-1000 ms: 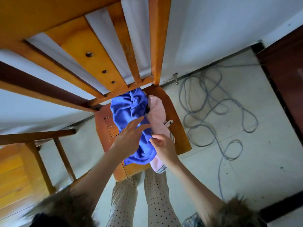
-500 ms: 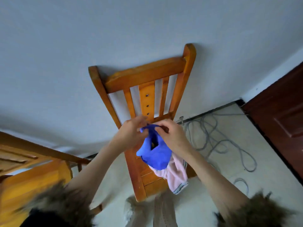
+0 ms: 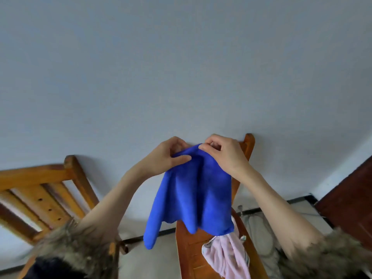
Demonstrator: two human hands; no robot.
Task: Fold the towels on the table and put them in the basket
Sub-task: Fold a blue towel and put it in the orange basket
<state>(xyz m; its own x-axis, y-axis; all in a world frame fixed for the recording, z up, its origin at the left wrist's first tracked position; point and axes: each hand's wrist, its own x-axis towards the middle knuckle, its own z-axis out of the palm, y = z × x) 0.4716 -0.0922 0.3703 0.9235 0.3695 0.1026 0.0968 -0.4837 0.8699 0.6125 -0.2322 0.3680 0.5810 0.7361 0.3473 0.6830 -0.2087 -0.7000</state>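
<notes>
A blue towel [image 3: 193, 196] hangs in the air in front of the pale wall. My left hand [image 3: 169, 156] pinches its top edge on the left and my right hand [image 3: 223, 152] pinches the same edge on the right, close together. The cloth droops in loose folds below both hands. Under it a pink towel [image 3: 227, 256] with a striped border lies crumpled on the seat of a wooden chair [image 3: 189, 252]. No basket or table shows in the head view.
A second wooden chair [image 3: 40, 190] stands at the left against the wall. A dark brown door [image 3: 350, 200] is at the right edge. Grey cable [image 3: 259, 236] lies on the floor behind the nearer chair. Fur-trimmed sleeves fill the lower corners.
Both hands have lifted the blue towel up off the chair seat and it now hangs unfurled. The pink towel stayed on the seat. The view has tilted upward toward the wall.
</notes>
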